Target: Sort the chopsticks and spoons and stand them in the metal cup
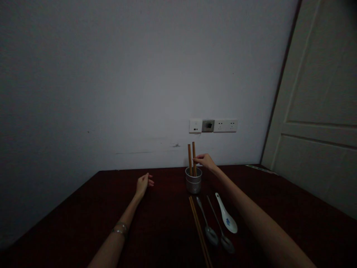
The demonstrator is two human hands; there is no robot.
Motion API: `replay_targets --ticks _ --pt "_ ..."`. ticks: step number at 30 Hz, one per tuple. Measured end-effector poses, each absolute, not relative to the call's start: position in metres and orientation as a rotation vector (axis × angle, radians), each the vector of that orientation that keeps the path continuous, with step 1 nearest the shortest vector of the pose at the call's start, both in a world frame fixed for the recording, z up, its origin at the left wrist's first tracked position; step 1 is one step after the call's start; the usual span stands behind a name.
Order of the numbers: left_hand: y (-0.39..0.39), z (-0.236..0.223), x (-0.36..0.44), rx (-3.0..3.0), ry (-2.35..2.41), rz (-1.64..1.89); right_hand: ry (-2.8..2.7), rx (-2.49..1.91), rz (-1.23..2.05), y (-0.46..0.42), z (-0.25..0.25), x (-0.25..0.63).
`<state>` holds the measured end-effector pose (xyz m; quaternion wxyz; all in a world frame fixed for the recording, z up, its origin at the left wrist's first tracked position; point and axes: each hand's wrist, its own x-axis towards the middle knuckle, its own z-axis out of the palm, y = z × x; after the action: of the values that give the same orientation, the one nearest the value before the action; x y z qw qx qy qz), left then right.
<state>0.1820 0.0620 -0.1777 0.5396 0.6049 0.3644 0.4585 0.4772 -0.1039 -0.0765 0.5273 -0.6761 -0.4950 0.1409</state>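
My right hand [205, 161] reaches over a small metal cup [193, 183] near the back of the dark red table [83, 208]. Its fingers pinch the upper part of a pair of wooden chopsticks [191, 158] standing upright in the cup. My left hand [143, 184] rests on the table to the left of the cup, fingers loosely curled and holding nothing; a bracelet sits on that wrist. In front of the cup lie another pair of chopsticks [199, 230], two metal spoons [208, 227] [223, 234] and a white ceramic spoon [226, 216].
A white wall rises behind the table, with a row of sockets [213, 125] above the cup. A pale door [320, 111] stands at the right. The room is dim.
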Motion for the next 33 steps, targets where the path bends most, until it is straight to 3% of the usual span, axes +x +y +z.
replay_targets --ticks 33 --pt "0.065 -0.182 0.181 1.447 0.875 1.076 -1.069 -1.556 0.590 -0.093 -0.100 0.487"
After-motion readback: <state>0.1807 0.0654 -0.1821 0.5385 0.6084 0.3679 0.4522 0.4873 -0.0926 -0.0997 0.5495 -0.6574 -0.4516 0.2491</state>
